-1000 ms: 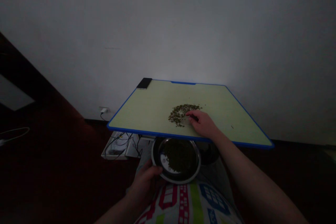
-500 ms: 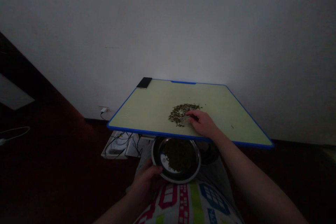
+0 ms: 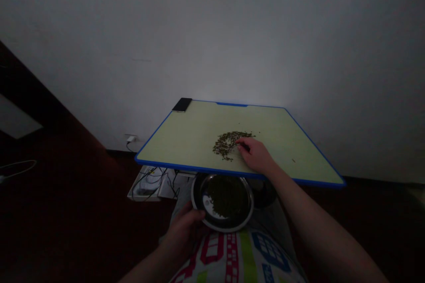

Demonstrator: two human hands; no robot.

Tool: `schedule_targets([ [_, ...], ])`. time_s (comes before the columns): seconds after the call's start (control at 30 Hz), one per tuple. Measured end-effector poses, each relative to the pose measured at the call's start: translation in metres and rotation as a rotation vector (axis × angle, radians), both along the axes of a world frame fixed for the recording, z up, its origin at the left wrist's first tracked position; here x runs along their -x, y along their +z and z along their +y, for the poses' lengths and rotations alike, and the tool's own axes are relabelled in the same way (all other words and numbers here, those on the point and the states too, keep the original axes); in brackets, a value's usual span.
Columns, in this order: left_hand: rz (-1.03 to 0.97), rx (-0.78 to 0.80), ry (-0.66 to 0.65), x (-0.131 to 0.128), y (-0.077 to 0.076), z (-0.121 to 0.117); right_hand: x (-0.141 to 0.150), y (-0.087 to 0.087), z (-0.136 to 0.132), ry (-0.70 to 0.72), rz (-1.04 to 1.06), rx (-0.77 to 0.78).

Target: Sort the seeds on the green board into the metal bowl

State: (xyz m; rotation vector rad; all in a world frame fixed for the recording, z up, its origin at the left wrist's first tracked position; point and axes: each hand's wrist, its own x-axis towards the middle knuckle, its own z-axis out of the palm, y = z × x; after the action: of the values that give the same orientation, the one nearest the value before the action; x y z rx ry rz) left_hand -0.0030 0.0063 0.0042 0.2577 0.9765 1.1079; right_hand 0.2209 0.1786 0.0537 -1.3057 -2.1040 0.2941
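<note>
The right hand [image 3: 254,154] rests on the desk [image 3: 186,141], fingers curled, thumb and forefinger close together beside the loose grains [image 3: 223,145] on the desk's middle; whether it pinches any, I cannot tell. The left hand [image 3: 184,226] clasps the metal bowl [image 3: 232,230] by one side, thumb at the rim, just below the desk's near edge, with darker contents [image 3: 229,196] inside. That one-sided hold looks weakest: a slip, or a knock against the desk's edge, could tip the bowl. A careless sweep might scatter grains off the desk; a jolt could dislodge the phone [image 3: 182,105] at its far left corner.
</note>
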Motion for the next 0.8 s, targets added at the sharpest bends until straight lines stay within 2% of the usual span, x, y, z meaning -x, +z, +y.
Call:
schedule_targets([
  [0.8,0.011,-0.018,-0.005,0.0008,-0.0035,-0.0002,-0.0014,0.0008,-0.0033,0.078,0.035,0.039],
])
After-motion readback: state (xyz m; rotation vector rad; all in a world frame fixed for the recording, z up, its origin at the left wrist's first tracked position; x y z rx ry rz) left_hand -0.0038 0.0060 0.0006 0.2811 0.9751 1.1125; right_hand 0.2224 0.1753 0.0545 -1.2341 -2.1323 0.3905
